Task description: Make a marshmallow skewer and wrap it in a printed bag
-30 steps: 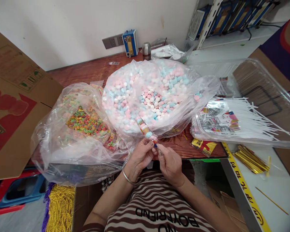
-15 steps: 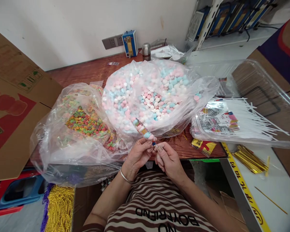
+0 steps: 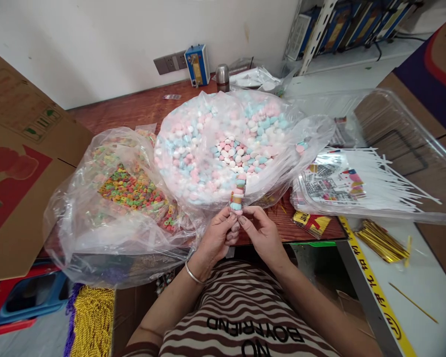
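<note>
A slim clear packet of stacked pastel candies (image 3: pixel 237 193) stands nearly upright in front of me. My left hand (image 3: pixel 219 232) pinches its lower end, fingers curled in below. From the other side my right hand (image 3: pixel 262 235) meets that same end, thumb and forefinger closed at the packet's edge; the exact contact is small and partly hidden. Just behind lies a large clear bag of pink, white and blue candies (image 3: pixel 193 148). Left of it, another clear bag holds small colourful rings (image 3: pixel 130 188).
At right, a clear plastic tray (image 3: pixel 357 214) holds white sticks (image 3: pixel 390 183) and printed wrappers (image 3: pixel 330 181). Gold twist ties (image 3: pixel 382 240) lie near the yellow tape (image 3: pixel 371 287). A cardboard box (image 3: pixel 26 163) stands left. A steel flask (image 3: pixel 222 78) and a blue device (image 3: pixel 197 65) are at the back.
The candy packet has swung from leaning left to nearly upright. My right hand's fingers have shifted up to the packet's side. The view has moved slightly.
</note>
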A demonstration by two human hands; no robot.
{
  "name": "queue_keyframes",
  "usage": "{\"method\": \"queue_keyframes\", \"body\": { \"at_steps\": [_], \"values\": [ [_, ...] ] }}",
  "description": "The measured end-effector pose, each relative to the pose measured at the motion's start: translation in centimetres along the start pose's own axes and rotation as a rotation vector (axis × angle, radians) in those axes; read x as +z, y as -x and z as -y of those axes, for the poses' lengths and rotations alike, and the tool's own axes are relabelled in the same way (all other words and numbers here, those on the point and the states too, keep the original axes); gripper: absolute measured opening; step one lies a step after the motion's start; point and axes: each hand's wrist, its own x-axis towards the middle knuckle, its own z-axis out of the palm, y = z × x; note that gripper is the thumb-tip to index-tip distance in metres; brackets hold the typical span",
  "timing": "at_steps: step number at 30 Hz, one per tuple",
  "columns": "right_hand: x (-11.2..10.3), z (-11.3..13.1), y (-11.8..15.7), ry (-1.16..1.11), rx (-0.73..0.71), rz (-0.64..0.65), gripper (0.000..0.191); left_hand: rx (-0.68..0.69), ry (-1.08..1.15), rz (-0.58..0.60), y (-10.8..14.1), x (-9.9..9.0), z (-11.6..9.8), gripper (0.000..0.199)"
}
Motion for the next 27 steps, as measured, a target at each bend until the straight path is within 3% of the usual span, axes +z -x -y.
{"method": "queue_keyframes", "body": {
  "at_steps": [5, 8, 11, 15, 17, 20, 23, 27],
  "values": [
    [0.4, -0.4, -0.7, -0.280, 0.173, -0.031, 0.019, -0.033, -0.036, 0.018, 0.4, 0.5, 0.8, 0.043],
    [0.3, -0.3, -0.6, -0.281, 0.200, -0.021, 0.023, 0.031, -0.027, -0.002, 0.2, 0.9, 1.3, 0.038],
    [0.2, 0.1, 0.1, 0.026, 0.044, -0.081, 0.028, 0.188, 0.075, -0.118, -0.2, 1.3, 1.6, 0.034],
    [0.6, -0.1, 1.5, 0.513, -0.285, -0.186, 0.029, 0.244, 0.165, -0.237, -0.6, 1.8, 1.9, 0.032],
    [0.9, -0.6, 1.9, 0.615, -0.364, -0.155, 0.028, 0.255, 0.151, -0.252, -0.4, 2.1, 2.1, 0.032],
    [0.8, -1.2, 1.9, 0.633, -0.363, -0.122, 0.030, 0.255, 0.107, -0.197, 0.0, 2.3, 2.1, 0.033],
    [0.2, -0.7, 1.6, 0.368, -0.176, -0.006, 0.030, 0.232, 0.076, -0.071, 0.4, 1.8, 1.8, 0.038],
    [-0.3, 0.4, 1.6, -0.398, 0.297, 0.314, 0.036, 0.086, 0.049, 0.104, 0.3, -0.1, 1.5, 0.036]
  ]
}}
